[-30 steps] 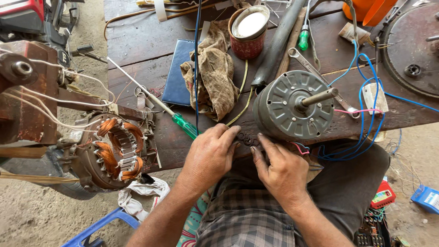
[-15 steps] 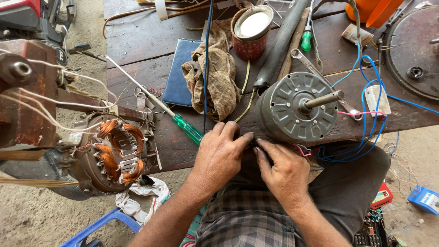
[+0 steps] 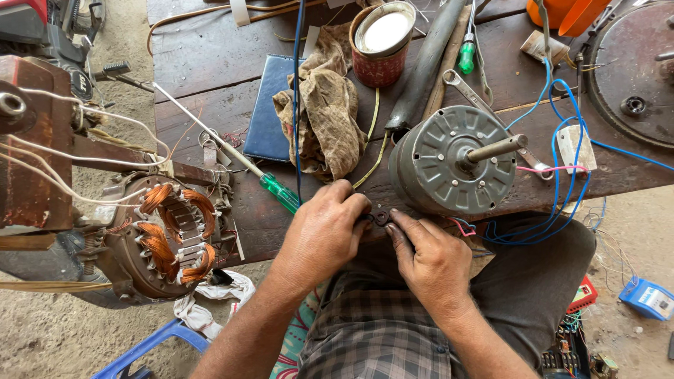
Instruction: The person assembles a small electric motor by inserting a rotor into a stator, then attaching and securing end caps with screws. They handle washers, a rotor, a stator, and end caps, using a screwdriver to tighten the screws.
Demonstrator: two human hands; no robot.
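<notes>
Both hands stay where they were at the bench edge: left hand and right hand pinch a small dark ring together, just beside the grey motor.

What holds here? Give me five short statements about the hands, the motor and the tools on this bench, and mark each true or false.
1. Both hands, left hand and right hand, pinch a small dark part at the bench edge. True.
2. The grey motor has its shaft pointing toward the right. True.
3. The green-handled screwdriver is held in the right hand. False: it lies on the bench, left of the left hand.
4. The stator with copper windings sits on top of the grey motor. False: it is off to the left, apart.
5. A crumpled rag lies beside the blue case. True.
</notes>
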